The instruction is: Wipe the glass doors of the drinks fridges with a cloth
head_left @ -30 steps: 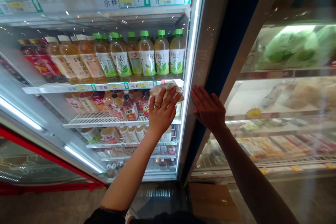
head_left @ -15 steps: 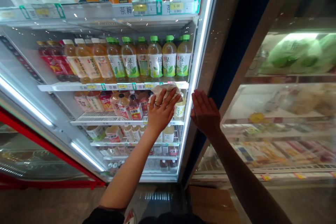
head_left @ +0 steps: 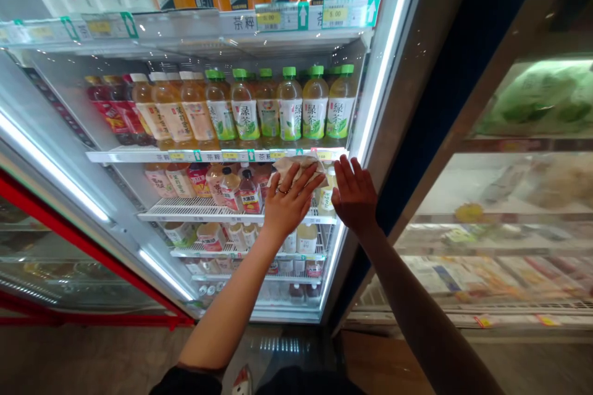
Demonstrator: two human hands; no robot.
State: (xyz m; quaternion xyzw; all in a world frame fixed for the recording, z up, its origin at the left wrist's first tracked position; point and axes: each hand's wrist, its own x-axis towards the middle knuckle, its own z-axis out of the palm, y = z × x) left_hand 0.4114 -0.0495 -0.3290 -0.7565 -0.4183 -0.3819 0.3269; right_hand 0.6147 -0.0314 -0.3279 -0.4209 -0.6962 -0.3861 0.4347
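- Head view, left hand (head_left: 290,203): its fingers are spread over one crumpled beige cloth (head_left: 299,168), pressing it against the glass door (head_left: 115,185) of a lit drinks cooler; one ring (head_left: 280,190) sits on a finger.
- Right hand (head_left: 354,194): open and flat, fingers spread, just beside the left hand and apart from it, close to the door's edge; contact with the door is hard to confirm.
- Behind the cloth, a white shelf edge (head_left: 139,155) runs just above the hands.
- Above the left hand: at least six green-capped green tea bottles (head_left: 290,111), with about three white-capped amber bottles (head_left: 171,114) and a few dark red bottles (head_left: 113,111) further left.
- Higher up, at least three price tags (head_left: 351,12) with green arrows.
- Left of the hands, a red frame (head_left: 60,247) runs along a neighbouring door.
- Right of the right hand, a glass-fronted freezer case (head_left: 509,197) holds green bags (head_left: 537,99).
- Below both hands, a dull grey floor (head_left: 92,358).
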